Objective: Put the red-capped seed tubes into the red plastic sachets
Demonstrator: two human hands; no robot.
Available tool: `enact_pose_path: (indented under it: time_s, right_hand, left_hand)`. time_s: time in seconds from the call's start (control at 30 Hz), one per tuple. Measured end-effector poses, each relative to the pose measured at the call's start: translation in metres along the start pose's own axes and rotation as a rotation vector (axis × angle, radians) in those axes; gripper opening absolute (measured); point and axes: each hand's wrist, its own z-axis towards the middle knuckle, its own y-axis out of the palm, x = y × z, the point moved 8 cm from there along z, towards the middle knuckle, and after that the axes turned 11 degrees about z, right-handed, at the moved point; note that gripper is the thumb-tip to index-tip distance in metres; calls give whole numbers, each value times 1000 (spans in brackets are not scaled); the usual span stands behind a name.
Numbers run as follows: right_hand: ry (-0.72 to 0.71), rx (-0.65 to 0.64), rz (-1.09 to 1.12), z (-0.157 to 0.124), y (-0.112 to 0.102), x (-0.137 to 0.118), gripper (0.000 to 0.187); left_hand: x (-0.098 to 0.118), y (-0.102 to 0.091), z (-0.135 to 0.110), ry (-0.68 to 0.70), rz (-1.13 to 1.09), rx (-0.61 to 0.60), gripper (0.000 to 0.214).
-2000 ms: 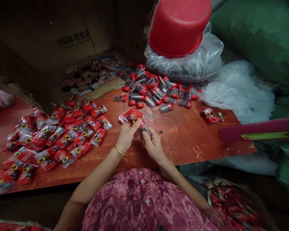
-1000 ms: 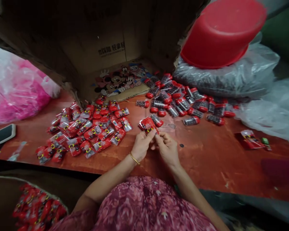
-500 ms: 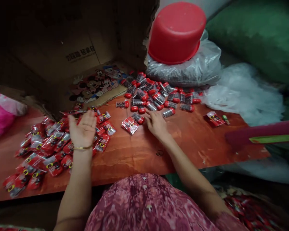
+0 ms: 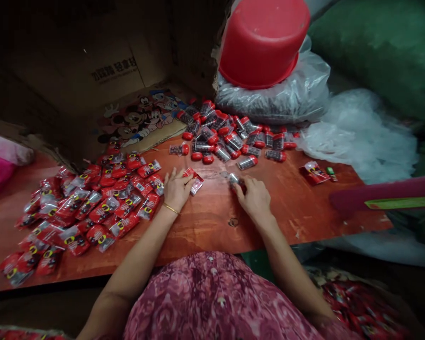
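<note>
My left hand (image 4: 176, 191), with a thin gold bangle at the wrist, has its thumb and fingers on a flat red printed plastic pouch (image 4: 197, 182) lying on the table. My right hand (image 4: 255, 197) is closed around a small clear bottle (image 4: 233, 179) with a red cap and dark contents, at the table's middle. Behind both hands lies a heap of the same red-capped bottles (image 4: 224, 137). Left of my left hand spreads a pile of filled red packets (image 4: 106, 210).
A large open carton (image 4: 127, 111) stands at the back left. An upturned red tub (image 4: 264, 45) rests on a full clear plastic bag (image 4: 272, 101). On the right are crumpled plastic (image 4: 364, 137), another red pouch stack (image 4: 315, 173) and a purple bar (image 4: 403, 196).
My left hand has moved right from the packet pile to the red pouch. My right hand has taken hold of the bottle beside that pouch and moved it right.
</note>
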Motion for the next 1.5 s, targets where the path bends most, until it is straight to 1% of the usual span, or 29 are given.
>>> enact_pose_path:
  time_s: [0.07, 0.13, 0.17, 0.23, 0.3, 0.33, 0.4, 0.47, 0.5, 0.53, 0.57, 0.63, 0.73, 0.8, 0.83, 0.87, 0.9, 0.97, 1.07, 1.13, 1.2, 1.23, 1.27, 1.3, 1.33, 1.37, 1.4, 1.43, 1.5]
  right_hand:
    - [21, 77, 41, -6, -11, -4, 31]
    - [-13, 123, 201, -7, -15, -22, 30]
    - [-34, 115, 322, -6, -13, -34, 29]
    - [-39, 25, 618, -3, 3, -58, 28]
    - [29, -104, 924, 1, 26, -76, 29]
    - [68, -144, 1055, 3, 36, -83, 30]
    - [136, -151, 1239, 6, 48, -88, 29]
    - [192, -84, 1301, 7, 50, -84, 29]
    - [214, -44, 1299, 7, 49, -81, 29]
    - [232, -6, 1283, 5, 46, -77, 30]
    - [241, 27, 1263, 3, 43, -73, 30]
    - [228, 71, 1218, -1, 37, -70, 30]
    - [169, 118, 1146, -6, 27, -72, 30]
    - [143, 165, 1100, -7, 20, -72, 31]
    - [137, 188, 1079, -8, 17, -72, 32]
    - [131, 201, 1064, -8, 15, -72, 33]
    - [122, 204, 1055, -8, 14, -72, 33]
    - [96, 186, 1051, -8, 15, -76, 32]
    - [63, 144, 1083, -11, 20, -82, 30]
    - [73, 94, 1108, -12, 24, -83, 31]
    - [65, -3, 1105, -10, 27, -81, 34]
    - [35, -53, 1082, -6, 25, -78, 35]
    - [-20, -97, 1034, -2, 20, -73, 35]
    - [-107, -146, 965, 4, 14, -69, 34]
    - [-186, -145, 858, 12, 5, -60, 31]
    - [-290, -173, 714, 19, -2, -54, 28]
    - [-389, -216, 561, 24, -5, -47, 31]
    - [-474, -274, 419, 29, -5, -39, 36]
    - [-576, -393, 194, 33, 0, -24, 44]
  left_hand:
    - [0, 0, 0, -12, -23, 13, 27]
    - [3, -5, -2, -22, -37, 47, 29]
    - [5, -8, -4, -28, -40, 75, 30]
    - [10, -18, -7, -32, -47, 134, 31]
    - [18, -27, -12, -13, -60, 171, 29]
    - [22, -30, -14, 2, -68, 181, 28]
    - [28, -36, -18, 28, -99, 201, 28]
    - [28, -42, -23, 10, -176, 242, 35]
    - [25, -43, -26, -27, -243, 251, 40]
    - [22, -41, -28, -79, -330, 236, 45]
    - [18, -36, -30, -138, -435, 191, 47]
    - [17, -19, -34, -254, -680, 31, 46]
    - [26, 5, -47, -440, -1033, -210, 47]
    - [34, 14, -55, -553, -1212, -315, 48]
    - [39, 16, -58, -588, -1285, -335, 47]
    - [43, 16, -59, -604, -1348, -330, 45]
    - [46, 15, -59, -611, -1401, -298, 43]
    - [47, 13, -56, -624, -1471, -183, 40]
    - [43, 12, -51, -673, -1502, -37, 40]
    - [40, 12, -48, -698, -1498, -1, 39]
    - [37, 8, -44, -702, -1495, -4, 37]
    - [35, 6, -43, -698, -1493, -11, 36]
    - [33, 3, -41, -696, -1486, -22, 35]
    - [31, 0, -40, -695, -1475, -37, 35]
    - [30, -2, -39, -694, -1460, -57, 35]
    - [29, -3, -39, -692, -1444, -81, 35]
    - [29, -3, -38, -689, -1430, -110, 36]
    - [30, -3, -38, -684, -1419, -141, 36]
    - [34, 1, -39, -679, -1411, -206, 37]
